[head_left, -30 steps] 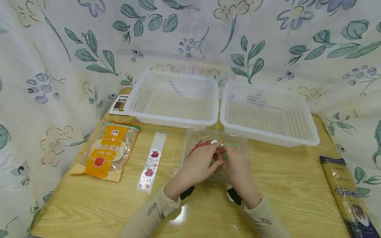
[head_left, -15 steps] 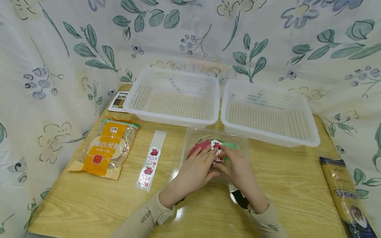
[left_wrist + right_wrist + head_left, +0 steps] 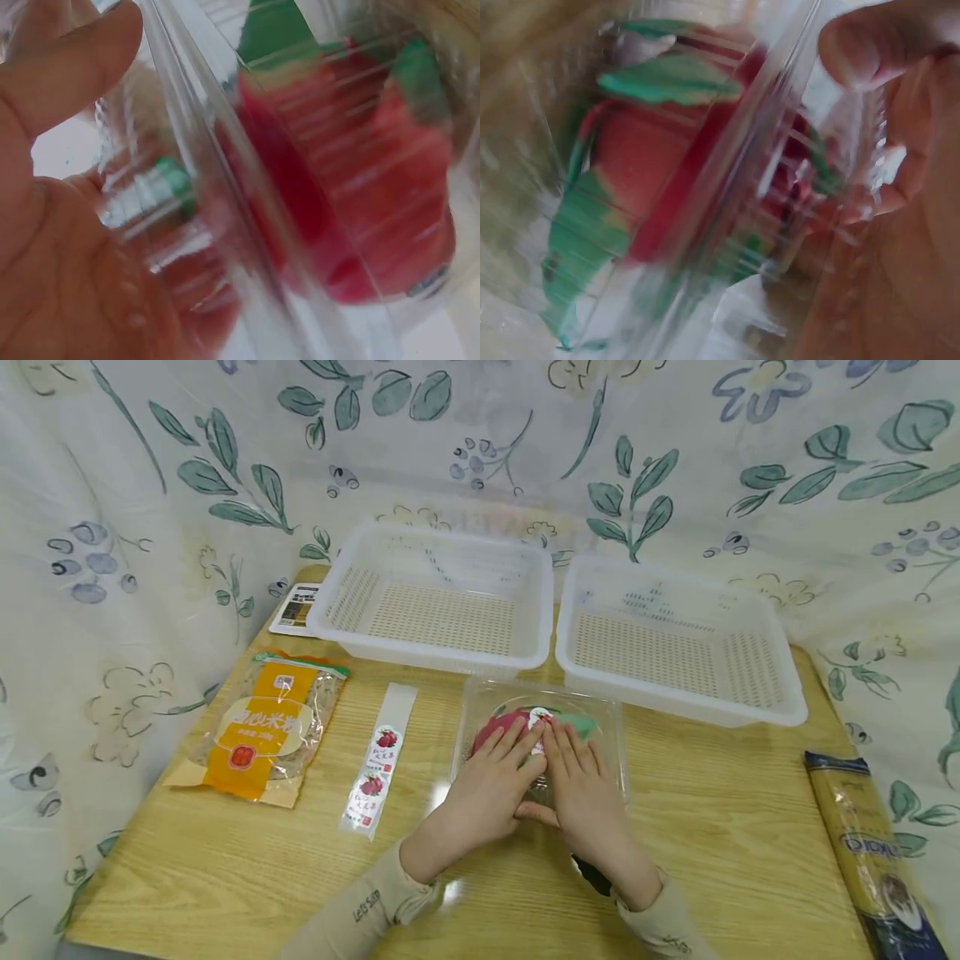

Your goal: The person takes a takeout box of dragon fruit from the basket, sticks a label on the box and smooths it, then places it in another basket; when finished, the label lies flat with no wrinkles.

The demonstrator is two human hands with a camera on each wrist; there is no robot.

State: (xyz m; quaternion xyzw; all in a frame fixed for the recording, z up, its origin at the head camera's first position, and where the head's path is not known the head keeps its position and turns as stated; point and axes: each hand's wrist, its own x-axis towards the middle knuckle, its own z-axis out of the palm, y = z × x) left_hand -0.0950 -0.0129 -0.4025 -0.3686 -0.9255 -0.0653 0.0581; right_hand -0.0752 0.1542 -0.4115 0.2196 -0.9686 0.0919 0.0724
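Note:
A clear plastic clamshell box [image 3: 617, 739] stands at the middle of the table, its lid down. Through its wall a pink dragon fruit [image 3: 375, 202] with green scales shows in the left wrist view; the right wrist view has the same fruit [image 3: 652, 157] behind ridged plastic. A round white sticker [image 3: 538, 717] with a dragon fruit picture lies on the lid, partly under fingertips. My left hand [image 3: 491, 787] rests flat on the lid's left half, fingers straight. Beside it my right hand [image 3: 587, 787] presses the right half, its straight fingers at the sticker's edge.
Left of the box lies a strip of stickers [image 3: 378, 760], with an orange rice noodle bag [image 3: 262, 727] beyond it. Two white baskets [image 3: 435, 652] [image 3: 675, 702] stand behind. A flat packet [image 3: 292, 610] lies at the back left, and a long yellow-and-blue packet [image 3: 873, 852] at the right edge.
Both hands pinched close together over the lid a second ago. They have come down and spread flat, and the sticker now lies on the lid under the fingertips.

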